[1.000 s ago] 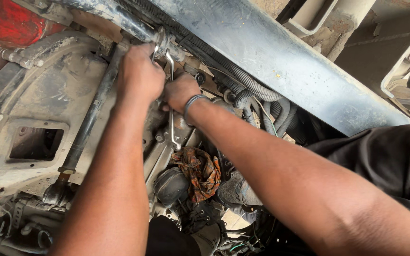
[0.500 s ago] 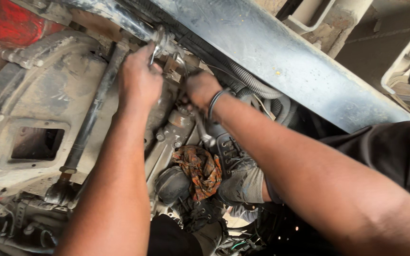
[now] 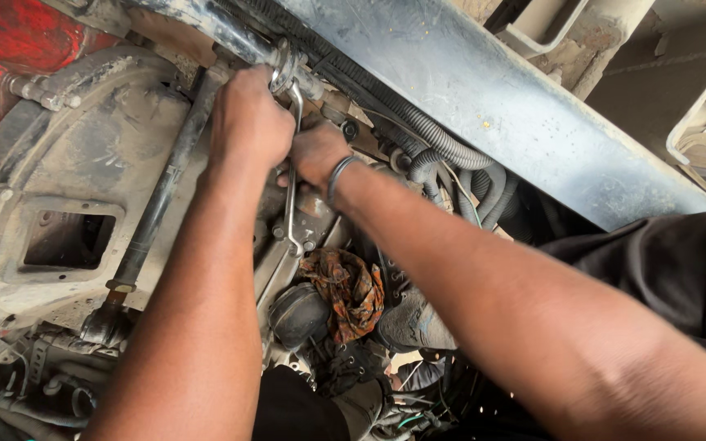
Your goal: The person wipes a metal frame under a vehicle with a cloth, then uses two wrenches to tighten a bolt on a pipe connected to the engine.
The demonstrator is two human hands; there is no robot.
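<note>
The left hand (image 3: 248, 121) is clenched around the far end of a steel wrench (image 3: 292, 175), up by a clamp on the grey pipe (image 3: 230, 33). The right hand (image 3: 314, 153), just right of it, grips the shaft. The wrench's near end hangs below both hands, above an orange rag (image 3: 345, 290).

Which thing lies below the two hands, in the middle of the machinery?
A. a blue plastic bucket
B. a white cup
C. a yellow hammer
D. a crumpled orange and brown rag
D: a crumpled orange and brown rag sits among the dusty parts, below the left hand and the right hand, which are on a wrench.
</note>
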